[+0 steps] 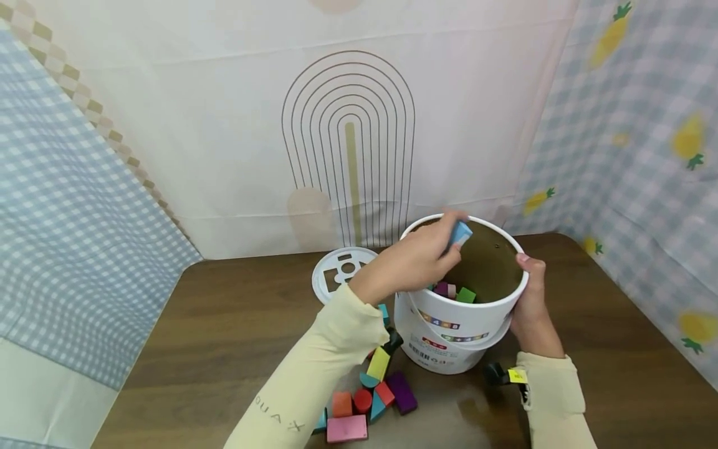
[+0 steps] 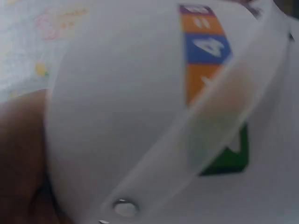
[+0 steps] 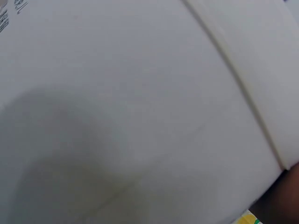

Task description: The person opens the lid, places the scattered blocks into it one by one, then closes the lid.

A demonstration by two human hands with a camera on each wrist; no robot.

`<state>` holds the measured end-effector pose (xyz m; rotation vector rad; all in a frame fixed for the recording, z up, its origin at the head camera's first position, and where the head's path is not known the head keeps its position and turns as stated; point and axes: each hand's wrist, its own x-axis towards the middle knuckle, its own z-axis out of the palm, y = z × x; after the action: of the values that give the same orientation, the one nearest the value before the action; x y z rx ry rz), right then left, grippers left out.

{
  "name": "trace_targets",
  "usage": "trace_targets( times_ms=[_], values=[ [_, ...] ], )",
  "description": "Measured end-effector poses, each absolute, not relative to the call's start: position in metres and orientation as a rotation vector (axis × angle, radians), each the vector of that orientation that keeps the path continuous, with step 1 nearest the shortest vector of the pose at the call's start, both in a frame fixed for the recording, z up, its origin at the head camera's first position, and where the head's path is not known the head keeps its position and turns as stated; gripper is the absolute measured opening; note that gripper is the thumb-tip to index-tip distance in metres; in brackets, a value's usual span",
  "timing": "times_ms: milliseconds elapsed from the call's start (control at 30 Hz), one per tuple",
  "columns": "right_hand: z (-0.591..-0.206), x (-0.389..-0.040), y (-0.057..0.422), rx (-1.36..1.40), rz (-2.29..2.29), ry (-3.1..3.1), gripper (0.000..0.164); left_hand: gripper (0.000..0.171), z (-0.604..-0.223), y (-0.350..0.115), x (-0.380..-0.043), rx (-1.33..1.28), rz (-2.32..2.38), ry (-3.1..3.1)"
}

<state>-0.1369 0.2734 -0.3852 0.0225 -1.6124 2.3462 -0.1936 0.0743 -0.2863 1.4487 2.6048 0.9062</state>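
Observation:
In the head view my left hand (image 1: 421, 252) pinches a light blue block (image 1: 460, 234) over the mouth of a white bucket (image 1: 449, 337). My right hand (image 1: 530, 299) grips the bucket's right side, thumb over the rim. Inside the bucket lie a green block (image 1: 465, 295), a purple block (image 1: 441, 289) and other pieces partly hidden by the wall. The left wrist view is filled by the bucket's side with its white handle (image 2: 159, 154) and printed number strip. In the right wrist view the bucket's plain wall (image 3: 140, 93) covers nearly everything.
Left of the bucket, a round white lid (image 1: 323, 279) with shaped holes lies on the brown table (image 1: 224, 337). Several loose blocks lie in front, among them a pink block (image 1: 346, 429), a purple slab (image 1: 402, 393) and a yellow block (image 1: 378, 364). Patterned cloth (image 1: 224, 125) hangs behind.

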Motion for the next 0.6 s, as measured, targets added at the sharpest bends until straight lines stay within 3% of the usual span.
trace_targets(
  times_ms=[500,600],
  values=[
    [-0.383,-0.139,0.272,0.0,2.34,-1.597,0.042,0.003,-0.28,0.093,-0.194,1.182,0.296,2.544],
    [-0.384,-0.138,0.272,0.002,2.347,-1.589,0.041,0.008,-0.28,0.096,-0.195,1.169,0.267,2.473]
  ],
)
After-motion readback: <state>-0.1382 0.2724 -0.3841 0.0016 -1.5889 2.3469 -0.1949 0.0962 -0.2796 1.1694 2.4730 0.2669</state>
